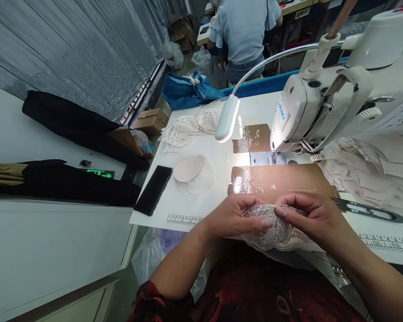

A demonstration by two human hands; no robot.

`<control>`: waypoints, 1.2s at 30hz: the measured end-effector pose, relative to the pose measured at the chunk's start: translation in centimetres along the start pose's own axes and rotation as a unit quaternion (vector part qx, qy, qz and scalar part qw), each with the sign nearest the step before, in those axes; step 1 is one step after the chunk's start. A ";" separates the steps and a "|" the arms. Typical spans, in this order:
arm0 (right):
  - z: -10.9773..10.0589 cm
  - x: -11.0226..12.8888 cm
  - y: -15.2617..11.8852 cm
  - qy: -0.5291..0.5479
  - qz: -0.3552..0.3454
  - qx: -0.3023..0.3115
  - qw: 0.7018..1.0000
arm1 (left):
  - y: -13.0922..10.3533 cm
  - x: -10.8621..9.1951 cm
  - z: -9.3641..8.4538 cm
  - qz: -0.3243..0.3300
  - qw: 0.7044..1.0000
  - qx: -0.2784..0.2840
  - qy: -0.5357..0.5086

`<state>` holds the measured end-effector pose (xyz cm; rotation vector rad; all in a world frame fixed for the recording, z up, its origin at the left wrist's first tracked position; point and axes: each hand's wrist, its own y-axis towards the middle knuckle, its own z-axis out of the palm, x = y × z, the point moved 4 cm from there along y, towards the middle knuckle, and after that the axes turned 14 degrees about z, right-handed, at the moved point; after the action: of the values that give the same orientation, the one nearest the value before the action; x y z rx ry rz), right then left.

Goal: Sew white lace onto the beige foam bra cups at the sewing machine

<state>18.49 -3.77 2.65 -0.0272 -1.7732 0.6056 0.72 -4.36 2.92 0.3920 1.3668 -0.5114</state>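
Near the table's front edge, a white lace piece (pixel 272 233) is held between both hands. My left hand (pixel 237 217) grips its left side, the thumb lying across the lace. On the right side, my right hand (pixel 309 214) pinches its upper edge between thumb and fingers. The two hands are a short way apart, in front of the sewing machine (pixel 298 107). A pale oval pad (pixel 189 168) lies on thin, sheer fabric (pixel 203 181) to the left. Farther back rest more lace cups (pixel 181 132).
A black phone (pixel 153 190) lies at the table's left edge. Black thread snips (pixel 372 210) are right of my right hand, below piled pale fabric (pixel 372 165). A lamp head (pixel 227 118) hangs over the table (pixel 218 156). Another person (pixel 242 31) sits beyond it.
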 end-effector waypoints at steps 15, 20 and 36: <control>-2.8 -2.0 1.3 0.109 0.058 0.005 0.992 | 0.0 -0.2 -3.8 0.054 0.931 -0.338 -0.130; -6.5 -2.6 0.6 0.022 0.062 -0.093 0.994 | 0.5 -5.7 -8.0 0.206 0.789 -0.405 0.414; -3.0 -1.2 6.1 -0.508 -0.152 -0.162 0.832 | 8.5 1.4 1.2 0.125 0.732 0.072 0.666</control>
<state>19.79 2.24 -0.49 0.4114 -2.8240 0.0248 6.63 1.85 1.50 1.2013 2.6046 -0.0138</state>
